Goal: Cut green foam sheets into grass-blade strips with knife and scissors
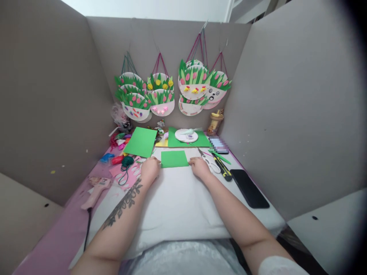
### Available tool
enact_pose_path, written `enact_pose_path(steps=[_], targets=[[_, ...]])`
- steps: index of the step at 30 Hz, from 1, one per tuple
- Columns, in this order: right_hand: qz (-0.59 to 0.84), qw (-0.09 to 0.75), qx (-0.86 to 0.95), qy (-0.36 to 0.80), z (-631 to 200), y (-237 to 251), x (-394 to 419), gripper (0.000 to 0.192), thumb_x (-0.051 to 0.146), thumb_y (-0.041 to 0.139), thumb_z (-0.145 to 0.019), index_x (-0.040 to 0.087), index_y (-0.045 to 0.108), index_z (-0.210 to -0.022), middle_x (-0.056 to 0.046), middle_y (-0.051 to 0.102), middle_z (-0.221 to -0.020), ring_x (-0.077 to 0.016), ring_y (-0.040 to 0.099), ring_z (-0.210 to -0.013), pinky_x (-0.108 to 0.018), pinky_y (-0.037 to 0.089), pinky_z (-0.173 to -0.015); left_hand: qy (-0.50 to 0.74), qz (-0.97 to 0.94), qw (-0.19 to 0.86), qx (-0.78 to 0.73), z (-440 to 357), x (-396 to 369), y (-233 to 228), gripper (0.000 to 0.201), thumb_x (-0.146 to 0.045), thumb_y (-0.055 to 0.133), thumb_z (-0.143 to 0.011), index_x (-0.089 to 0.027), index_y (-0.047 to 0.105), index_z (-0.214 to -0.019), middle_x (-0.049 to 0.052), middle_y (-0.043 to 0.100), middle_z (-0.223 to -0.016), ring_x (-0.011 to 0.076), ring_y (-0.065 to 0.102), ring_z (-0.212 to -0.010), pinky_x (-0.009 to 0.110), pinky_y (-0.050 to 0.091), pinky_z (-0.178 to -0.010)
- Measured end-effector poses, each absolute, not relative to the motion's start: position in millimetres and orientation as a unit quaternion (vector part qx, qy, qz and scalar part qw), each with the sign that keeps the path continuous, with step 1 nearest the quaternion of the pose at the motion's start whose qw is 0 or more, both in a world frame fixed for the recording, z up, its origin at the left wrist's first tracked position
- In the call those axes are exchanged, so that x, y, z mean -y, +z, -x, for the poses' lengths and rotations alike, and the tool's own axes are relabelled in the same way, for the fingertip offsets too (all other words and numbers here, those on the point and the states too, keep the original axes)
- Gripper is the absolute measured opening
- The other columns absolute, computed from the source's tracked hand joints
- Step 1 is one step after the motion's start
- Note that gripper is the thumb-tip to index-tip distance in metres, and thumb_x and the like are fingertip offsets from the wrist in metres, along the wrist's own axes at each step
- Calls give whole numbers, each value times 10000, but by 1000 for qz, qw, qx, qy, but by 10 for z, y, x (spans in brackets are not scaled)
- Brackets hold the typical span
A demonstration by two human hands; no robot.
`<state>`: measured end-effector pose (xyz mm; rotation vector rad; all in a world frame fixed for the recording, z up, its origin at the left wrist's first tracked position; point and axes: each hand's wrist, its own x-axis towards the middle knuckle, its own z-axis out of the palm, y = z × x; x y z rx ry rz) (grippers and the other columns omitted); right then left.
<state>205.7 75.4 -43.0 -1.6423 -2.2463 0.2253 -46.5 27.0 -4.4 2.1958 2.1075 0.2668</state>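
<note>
A small green paper rectangle [174,159] lies flat on the white work surface [177,202]. My left hand [149,169] rests at its left edge with fingers curled, touching the paper's corner. My right hand [200,167] rests at its right edge the same way. Both hands seem to press or pinch the paper's sides; nothing is lifted. White-handled scissors [210,163] lie just right of my right hand.
A larger green sheet [141,141] lies back left. A white paper plate [186,135] sits on another green sheet. Right: black phone [249,188], utility knife [223,169]. Left: pink glue gun [96,192], green yarn [127,161]. Decorated plate crafts [172,91] hang on the back wall.
</note>
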Motion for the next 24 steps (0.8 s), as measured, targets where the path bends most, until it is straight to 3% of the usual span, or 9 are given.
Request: enact_pose_path(steps=[5, 14, 19, 24], targets=[[577, 219, 783, 77, -2056, -424, -761, 404, 48, 448, -784, 190, 697, -1070, -47, 682, -1115, -176, 559, -1051, -273, 379, -943, 141, -739, 14, -659, 441, -323, -145, 393, -114, 402, -829, -211, 704, -1060, 70, 655, -1092, 194, 567, -1017, 275, 419, -898], [508, 225, 828, 74, -1921, -462, -706, 266, 130, 511, -838, 184, 699, -1018, -73, 678, -1030, -189, 521, -1002, -297, 374, -912, 124, -770, 51, -623, 348, -313, -137, 297, -224, 465, -856, -212, 716, -1015, 85, 685, -999, 204, 570, -987, 303, 409, -910], [460, 221, 855, 90, -1884, -445, -666, 168, 183, 535, -845, 170, 701, -867, -78, 667, -946, -183, 531, -947, -297, 377, -886, 135, -780, 86, -604, 330, -304, -136, 294, -304, 451, -878, -194, 720, -926, 79, 703, -955, 200, 591, -937, 292, 424, -859], [434, 212, 867, 124, -1861, -438, -639, 108, 134, 557, -792, 165, 660, -785, -54, 636, -836, -171, 535, -874, -266, 391, -820, 151, -799, 113, -571, 315, -301, -180, 219, -242, 491, -831, -187, 698, -873, 65, 693, -912, 182, 603, -873, 268, 436, -793]])
